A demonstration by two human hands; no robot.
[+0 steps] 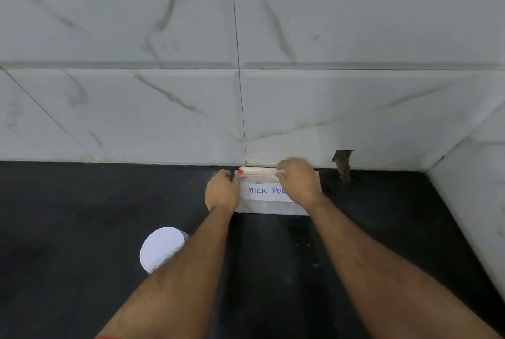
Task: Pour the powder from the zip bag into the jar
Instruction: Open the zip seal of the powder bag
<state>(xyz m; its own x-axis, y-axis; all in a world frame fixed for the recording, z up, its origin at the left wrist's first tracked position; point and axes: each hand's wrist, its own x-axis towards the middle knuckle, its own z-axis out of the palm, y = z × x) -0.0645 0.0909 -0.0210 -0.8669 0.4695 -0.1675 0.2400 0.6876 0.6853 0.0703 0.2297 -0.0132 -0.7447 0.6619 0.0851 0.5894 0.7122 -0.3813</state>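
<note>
The zip bag point(270, 206) is a clear plastic pouch with pale contents, lying at the far edge of the black tabletop point(82, 202), right against the foot of the white marble-veined tiled wall point(164, 93). A red zip strip point(255, 172) runs along its far edge. Across the middle sits a white label point(262, 190) with blue handwritten capitals reading "MILK POW"; the rest is hidden behind the right hand.

The left hand point(222, 190) is curled at the bag's left end, its grip closed on that edge near the zip. The right hand point(299, 180) arches over the right part of the bag, fingertips pinched on the zip strip. Both forearms reach straight out from the near edge, bare.

The jar point(161, 248), seen from above with its white lid on, stands near and to the left, well apart from the bag and partly covered by the left forearm.
</note>
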